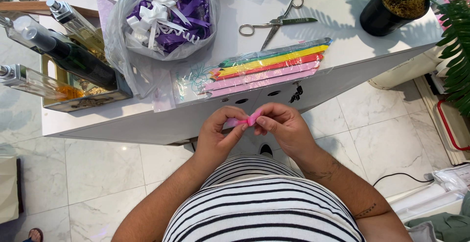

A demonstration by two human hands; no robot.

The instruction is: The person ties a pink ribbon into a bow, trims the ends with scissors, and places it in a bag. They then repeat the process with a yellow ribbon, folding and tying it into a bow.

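Small pink paper strip (243, 121), folded, pinched betw both hands.

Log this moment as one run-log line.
left hand: pinching pink ribbon piece | right hand: pinching same piece | on white table: pack of coloured ribbon strips, scissors, bag of purple and white bows

Glossy pink ribbon strip (241, 121), shiny metal scissors (276, 22), clear crinkled plastic bag (161, 19), smooth white table (147, 117), polished marble floor (98, 173).
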